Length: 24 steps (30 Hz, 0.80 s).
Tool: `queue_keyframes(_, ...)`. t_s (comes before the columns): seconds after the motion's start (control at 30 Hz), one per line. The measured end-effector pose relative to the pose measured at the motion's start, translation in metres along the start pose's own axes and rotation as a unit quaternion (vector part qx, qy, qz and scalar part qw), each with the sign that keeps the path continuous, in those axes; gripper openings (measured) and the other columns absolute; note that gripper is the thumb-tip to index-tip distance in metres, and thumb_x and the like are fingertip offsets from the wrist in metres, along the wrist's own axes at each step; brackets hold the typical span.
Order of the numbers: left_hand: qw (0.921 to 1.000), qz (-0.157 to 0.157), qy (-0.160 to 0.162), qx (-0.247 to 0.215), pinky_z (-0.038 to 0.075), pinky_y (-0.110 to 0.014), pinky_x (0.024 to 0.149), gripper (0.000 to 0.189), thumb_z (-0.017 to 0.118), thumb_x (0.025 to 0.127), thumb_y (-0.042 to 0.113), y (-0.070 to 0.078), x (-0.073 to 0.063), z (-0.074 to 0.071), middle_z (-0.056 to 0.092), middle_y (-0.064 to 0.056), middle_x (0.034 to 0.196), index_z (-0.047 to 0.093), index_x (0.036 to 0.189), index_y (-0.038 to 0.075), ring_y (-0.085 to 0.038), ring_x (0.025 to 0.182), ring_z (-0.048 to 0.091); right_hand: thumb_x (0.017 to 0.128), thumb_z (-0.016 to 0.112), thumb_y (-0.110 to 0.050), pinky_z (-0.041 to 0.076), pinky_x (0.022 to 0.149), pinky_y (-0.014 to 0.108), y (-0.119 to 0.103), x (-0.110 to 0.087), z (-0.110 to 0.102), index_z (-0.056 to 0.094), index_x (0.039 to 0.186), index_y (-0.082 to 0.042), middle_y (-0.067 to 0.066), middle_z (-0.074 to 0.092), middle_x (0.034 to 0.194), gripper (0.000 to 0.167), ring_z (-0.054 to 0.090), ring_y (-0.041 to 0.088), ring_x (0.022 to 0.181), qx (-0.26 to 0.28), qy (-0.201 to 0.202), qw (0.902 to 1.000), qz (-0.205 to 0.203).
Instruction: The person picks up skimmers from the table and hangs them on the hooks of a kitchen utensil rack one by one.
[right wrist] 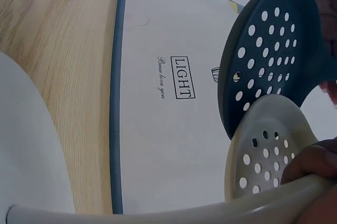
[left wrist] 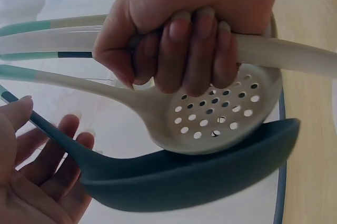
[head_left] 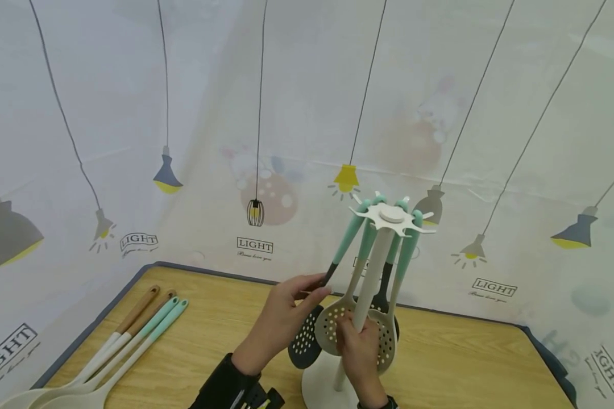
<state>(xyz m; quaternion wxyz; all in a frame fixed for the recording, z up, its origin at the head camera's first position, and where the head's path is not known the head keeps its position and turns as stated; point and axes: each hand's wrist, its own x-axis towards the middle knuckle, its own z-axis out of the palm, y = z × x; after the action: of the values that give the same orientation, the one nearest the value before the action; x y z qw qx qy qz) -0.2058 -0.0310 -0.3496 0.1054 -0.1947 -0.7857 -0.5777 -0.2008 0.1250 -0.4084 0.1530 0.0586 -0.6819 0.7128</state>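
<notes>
A white utensil stand (head_left: 376, 278) with a hooked top ring rises from a round base. My right hand (head_left: 358, 346) grips its pole low down, fingers curled round it in the left wrist view. Around the pole hang several skimmers with mint handle ends. My left hand (head_left: 278, 318) pinches the handle of a dark skimmer (head_left: 305, 339) between thumb and fingers; that handle's top is at the ring. Beside it hangs a beige skimmer (left wrist: 210, 113), partly behind my right hand. Another beige skimmer (head_left: 386, 341) and a dark one (head_left: 384, 298) hang farther right.
Several white-bowled ladles lie together at the table's left, some with wooden handles (head_left: 139, 309) and some with mint handles (head_left: 170, 318). The wooden table (head_left: 471, 352) has a dark edge at the back, against a printed lamp-pattern backdrop (head_left: 307, 113).
</notes>
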Motion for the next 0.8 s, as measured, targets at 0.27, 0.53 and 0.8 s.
queue_keyframes(0.27,0.999,-0.041,-0.001,-0.018,0.054,-0.046,0.102,0.045,0.061,0.101,0.038,-0.008,-0.013,-0.004,0.073,-0.006,0.12,0.058,0.142,0.018,-0.023,0.117,0.068,0.092,0.049,0.009,0.031,0.037,0.018,0.002,0.0,0.0,0.039,0.063,0.013,-0.009,0.038,0.048,0.031,0.034,0.0,0.04,0.0,0.001,1.0,0.002)
queue_keyframes(0.53,0.9969,-0.078,0.005,0.006,0.056,-0.042,0.096,0.042,0.061,0.101,0.042,-0.026,-0.027,-0.011,0.072,-0.001,0.115,0.061,0.136,0.019,-0.018,0.11,0.067,0.091,0.049,0.009,0.031,0.038,0.018,0.003,0.0,0.0,0.036,0.062,0.012,-0.009,0.037,0.047,0.032,0.033,0.001,0.04,-0.001,-0.004,1.0,0.007)
queue_keyframes(0.8,0.9944,-0.09,-0.015,0.053,0.057,-0.04,0.093,0.035,0.06,0.102,0.036,-0.034,-0.04,-0.029,0.071,-0.001,0.116,0.064,0.13,0.016,-0.016,0.108,0.066,0.092,0.048,0.009,0.031,0.037,0.019,0.002,0.0,-0.001,0.035,0.061,0.011,-0.009,0.035,0.047,0.034,0.032,0.001,0.04,0.001,-0.009,0.9999,-0.011)
